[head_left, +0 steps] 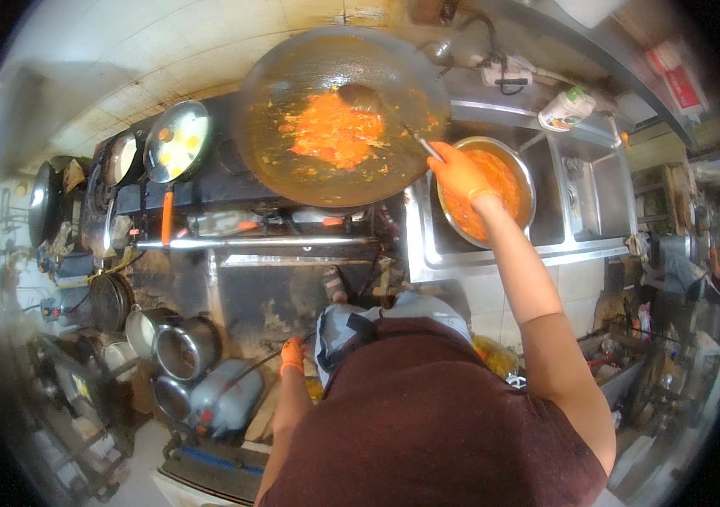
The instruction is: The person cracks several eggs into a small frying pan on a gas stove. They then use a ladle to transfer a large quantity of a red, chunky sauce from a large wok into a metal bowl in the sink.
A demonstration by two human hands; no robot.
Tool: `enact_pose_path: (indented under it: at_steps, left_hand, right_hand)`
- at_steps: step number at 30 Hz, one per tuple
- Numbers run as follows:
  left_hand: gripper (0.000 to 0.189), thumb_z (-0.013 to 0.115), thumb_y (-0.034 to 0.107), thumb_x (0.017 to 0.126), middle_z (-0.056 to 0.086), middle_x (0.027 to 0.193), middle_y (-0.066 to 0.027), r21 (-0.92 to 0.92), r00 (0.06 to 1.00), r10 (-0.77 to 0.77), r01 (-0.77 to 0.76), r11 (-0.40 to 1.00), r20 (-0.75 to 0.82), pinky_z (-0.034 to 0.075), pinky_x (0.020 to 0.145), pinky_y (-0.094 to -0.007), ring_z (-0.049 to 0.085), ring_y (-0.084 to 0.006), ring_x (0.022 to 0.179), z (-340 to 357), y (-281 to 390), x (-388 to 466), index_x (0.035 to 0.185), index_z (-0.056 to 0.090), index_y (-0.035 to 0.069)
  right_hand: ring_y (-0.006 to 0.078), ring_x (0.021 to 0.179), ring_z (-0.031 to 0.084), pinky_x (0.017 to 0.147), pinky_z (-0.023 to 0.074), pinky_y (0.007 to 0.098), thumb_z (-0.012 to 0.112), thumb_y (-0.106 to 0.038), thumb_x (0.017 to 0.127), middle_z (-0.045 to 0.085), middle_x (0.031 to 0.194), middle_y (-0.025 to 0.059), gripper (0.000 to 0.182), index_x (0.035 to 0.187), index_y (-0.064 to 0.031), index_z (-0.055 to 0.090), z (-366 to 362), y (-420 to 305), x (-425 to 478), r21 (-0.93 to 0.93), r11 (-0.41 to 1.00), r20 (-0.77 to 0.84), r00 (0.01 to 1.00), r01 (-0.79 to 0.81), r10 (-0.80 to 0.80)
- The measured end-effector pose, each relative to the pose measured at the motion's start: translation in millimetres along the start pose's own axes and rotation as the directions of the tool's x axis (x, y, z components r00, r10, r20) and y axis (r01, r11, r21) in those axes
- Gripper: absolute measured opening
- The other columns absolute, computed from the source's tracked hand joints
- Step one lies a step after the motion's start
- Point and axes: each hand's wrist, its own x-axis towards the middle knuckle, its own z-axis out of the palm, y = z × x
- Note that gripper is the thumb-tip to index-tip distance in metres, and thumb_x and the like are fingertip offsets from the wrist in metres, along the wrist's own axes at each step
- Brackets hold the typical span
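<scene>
A very large metal wok [264, 158] stands on the stove with orange-red food [334, 130] in its middle. My right hand [461, 174], in an orange glove, grips the handle of a metal ladle [360, 98], whose bowl lies at the upper edge of that food. Below this hand a round steel pot [530, 190] of orange-red sauce sits in the sink's left basin. My left hand [293, 355], also gloved in orange, is low at my left side by a dark hose or cable; whether its fingers close on this is unclear.
Left of the wok, a frying pan [168, 209] with an orange handle holds eggs under a glass lid. A smaller pan [120, 158] is beside it. Several metal pots [188, 348] and a grey gas cylinder [226, 396] stand at lower left. A white container [566, 109] stands behind the sink [563, 190].
</scene>
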Motion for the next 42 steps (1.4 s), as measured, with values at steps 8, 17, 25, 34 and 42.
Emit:
enact_pose_path:
  at_steps: [8,17,25,34,42]
  left_hand:
    - [0.023,0.047,0.029,0.089,0.06,0.079,-0.0024,-0.192,0.982,-0.18,0.188,0.963,0.057,0.039,0.051,-0.0276,0.059,-0.0136,0.07,-2,10,-21,0.094,0.059,0.011]
    - [0.023,0.05,0.028,0.083,0.058,0.073,-0.0052,0.136,0.979,-0.203,0.206,0.969,-0.032,0.039,0.049,-0.0305,0.051,-0.0168,0.057,6,18,-46,0.087,0.062,0.009]
    - [0.031,0.047,0.028,0.087,0.061,0.105,-0.0043,0.781,0.944,0.199,-0.329,0.531,0.263,0.046,0.072,-0.0348,0.057,-0.0225,0.09,-18,49,-13,0.109,0.059,0.011]
    - [0.034,0.052,0.028,0.085,0.061,0.105,-0.0088,-0.102,0.997,-0.025,0.032,0.994,0.07,0.049,0.073,-0.0402,0.06,-0.0285,0.086,-5,71,-26,0.11,0.058,0.007]
    - [0.027,0.05,0.025,0.084,0.064,0.097,-0.0131,0.924,0.91,0.164,-0.373,-0.081,0.381,0.049,0.074,-0.037,0.061,-0.028,0.091,10,102,-75,0.102,0.06,0.007]
  right_hand:
    - [0.014,0.042,0.037,0.036,0.0333,0.0295,0.043,-0.023,0.089,0.043,0.061,0.0019,0.031,0.118,-0.0107,0.041,38,-12,10,0.416,0.763,0.313,0.865,-0.495,0.391]
    - [0.0053,0.04,0.026,0.033,0.0226,0.0179,0.042,-0.018,0.093,0.031,0.057,-0.0024,0.022,0.111,-0.0057,0.043,66,-36,12,0.279,-0.315,0.911,0.354,-0.907,-0.211]
    - [0.0056,0.039,0.027,0.032,0.0228,0.0167,0.046,-0.017,0.091,0.032,0.059,-0.002,0.028,0.116,-0.0047,0.043,33,-34,-33,0.353,-0.358,0.806,0.475,-0.864,-0.353]
    - [0.0041,0.033,0.029,0.028,0.0236,0.0189,0.041,-0.027,0.094,0.034,0.056,-0.0037,0.029,0.117,-0.0106,0.046,-79,5,-161,0.742,-0.389,0.569,0.82,-0.546,-0.063]
    - [0.0058,0.035,0.028,0.032,0.0208,0.0198,0.047,-0.028,0.09,0.036,0.052,-0.0037,0.023,0.075,-0.0123,0.041,-84,132,-176,0.925,-0.064,0.373,0.86,-0.376,0.349]
